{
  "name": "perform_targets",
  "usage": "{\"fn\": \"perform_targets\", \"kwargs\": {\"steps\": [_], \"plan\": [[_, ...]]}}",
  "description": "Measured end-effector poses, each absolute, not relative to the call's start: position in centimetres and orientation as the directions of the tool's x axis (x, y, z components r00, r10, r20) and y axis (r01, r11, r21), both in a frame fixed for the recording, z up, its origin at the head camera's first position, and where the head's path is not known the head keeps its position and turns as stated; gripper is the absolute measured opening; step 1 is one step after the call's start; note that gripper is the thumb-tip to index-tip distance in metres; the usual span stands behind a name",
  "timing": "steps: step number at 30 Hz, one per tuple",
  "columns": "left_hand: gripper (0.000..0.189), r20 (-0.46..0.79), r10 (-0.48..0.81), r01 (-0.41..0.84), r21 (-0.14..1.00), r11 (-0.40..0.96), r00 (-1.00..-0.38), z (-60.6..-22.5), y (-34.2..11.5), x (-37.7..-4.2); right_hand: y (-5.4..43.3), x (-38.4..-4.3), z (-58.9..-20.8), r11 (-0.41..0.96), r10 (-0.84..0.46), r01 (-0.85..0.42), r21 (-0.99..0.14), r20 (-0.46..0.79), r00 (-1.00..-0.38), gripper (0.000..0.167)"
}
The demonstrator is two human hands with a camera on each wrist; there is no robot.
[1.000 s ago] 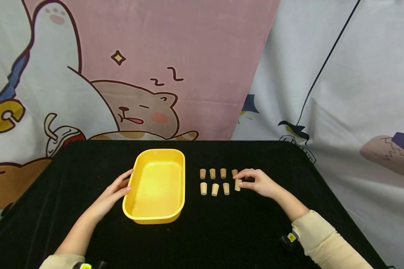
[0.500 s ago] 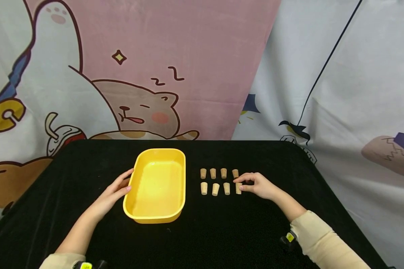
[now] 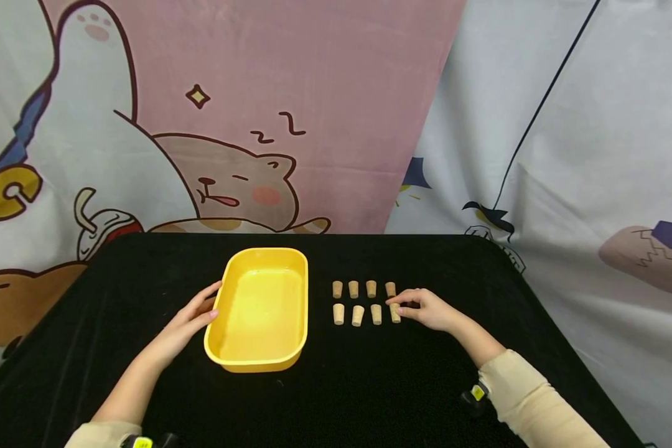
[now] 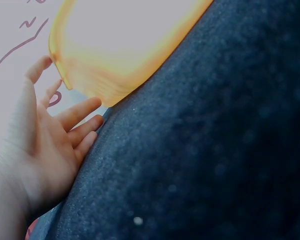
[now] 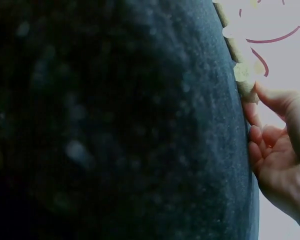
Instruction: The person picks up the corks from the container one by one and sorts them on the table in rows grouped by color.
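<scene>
My right hand [image 3: 430, 310] pinches a tapered cork stopper [image 3: 395, 313] between thumb and index finger, at the right end of the front row of corks. In the right wrist view, the thumb lies against this cork [image 5: 247, 91], low by the black cloth. A darker cork [image 3: 390, 289] stands just behind my fingertips. To the left is a yellow plastic basin [image 3: 256, 363] with nothing in it. My left hand [image 3: 189, 317] touches its left side, the fingers spread and loosely extended. The left wrist view has these fingertips right at the basin's wall [image 4: 102, 92].
Between basin and right hand, several corks stand in two rows: a back row [image 3: 353, 289] of darker ones and a front row [image 3: 358, 316] of paler ones. Black cloth [image 3: 336, 398] covers the table. A printed cartoon curtain [image 3: 347, 124] hangs behind its far edge.
The cork in my right hand has come down slightly towards me, in line with the front row. My left hand and the basin stay where they were.
</scene>
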State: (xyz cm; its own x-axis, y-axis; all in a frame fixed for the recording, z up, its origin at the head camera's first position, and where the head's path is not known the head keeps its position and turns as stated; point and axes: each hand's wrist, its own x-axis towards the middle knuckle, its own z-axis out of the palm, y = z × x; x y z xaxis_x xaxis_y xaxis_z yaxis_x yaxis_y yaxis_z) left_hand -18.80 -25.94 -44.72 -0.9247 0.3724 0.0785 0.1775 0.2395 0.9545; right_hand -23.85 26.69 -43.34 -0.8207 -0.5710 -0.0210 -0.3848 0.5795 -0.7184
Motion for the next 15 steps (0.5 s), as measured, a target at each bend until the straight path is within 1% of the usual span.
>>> {"fn": "perform_targets", "kwargs": {"steps": [7, 15], "plan": [[0.056, 0.071, 0.380, 0.171, 0.956, 0.237, -0.922, -44.72, -25.79, -18.97, 26.77, -23.48, -43.01, 0.628, -0.542, -0.361, -0.689, -0.055, -0.839, 0.030], [0.056, 0.067, 0.369, 0.164, 0.958, 0.236, -0.927, -44.74, -25.96, -18.68, 27.19, -23.07, -42.56, 0.644, -0.538, -0.411, -0.645, 0.000, -0.843, 0.037]]}}
